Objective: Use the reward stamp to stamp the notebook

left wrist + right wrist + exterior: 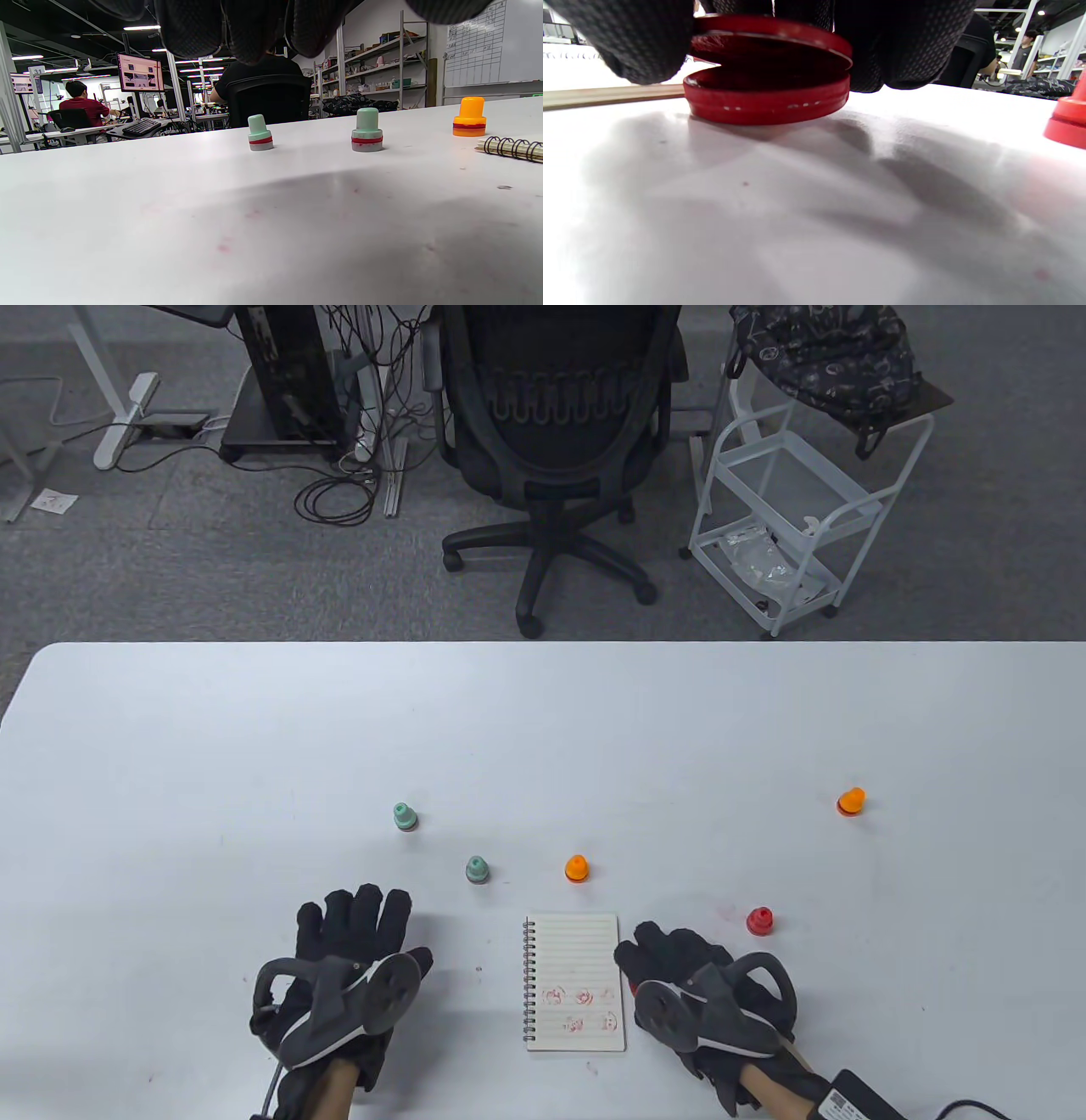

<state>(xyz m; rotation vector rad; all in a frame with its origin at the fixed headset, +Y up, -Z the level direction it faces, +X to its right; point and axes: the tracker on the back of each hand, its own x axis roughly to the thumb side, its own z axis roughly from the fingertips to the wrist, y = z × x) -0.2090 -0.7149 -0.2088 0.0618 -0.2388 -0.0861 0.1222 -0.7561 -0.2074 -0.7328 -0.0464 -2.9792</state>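
The spiral notebook (575,982) lies open at the table's front centre, with several red stamp prints on its lower half; its edge shows in the right wrist view (606,96). My right hand (670,954) is just right of the notebook. It grips a red stamp (772,34), tilted over a red cap (768,99) that sits on the table; one side of the stamp is lifted off the cap. In the table view my fingers hide the stamp. My left hand (361,916) rests flat on the table left of the notebook, fingers spread, holding nothing.
Other stamps stand on the white table (543,729): two green ones (405,816) (477,869), an orange one (576,867) above the notebook, another orange one (850,801) far right, and a red one (760,920) beside my right hand.
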